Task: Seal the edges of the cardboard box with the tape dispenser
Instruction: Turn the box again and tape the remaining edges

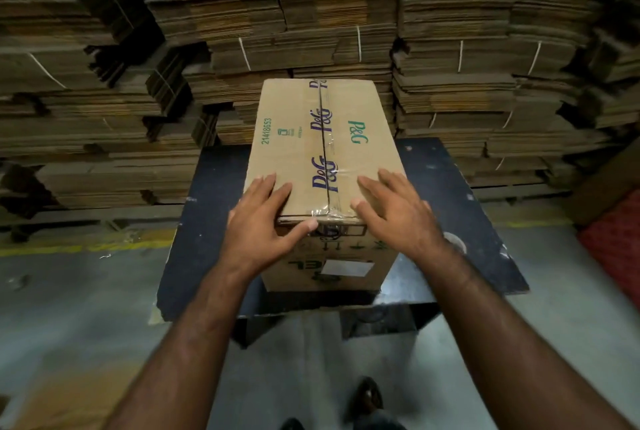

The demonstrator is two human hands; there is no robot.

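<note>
- Head view: cardboard box is sitting upright on a dark table, long side running away from the camera.
- Clear tape with blue P&G print is running along the top centre seam and folding over the near edge.
- Left hand is lying flat on the near left corner of the box top; fingers are spread loosely, thumb is hooking over the near edge onto the front face.
- Right hand is hovering at or resting on the near right corner, palm down, fingers spread; cannot tell if it is touching fully.
- Both hands are empty, nothing is being pinched.
- White label is sticking on the front face of the box.
- Stacks of flattened cardboard, tied with white strapping, are filling the background behind the table.
- Concrete floor is showing below, with a yellow line at left.
- Red mesh item is lying at the right edge.
- Shoe is showing at the bottom.
</note>
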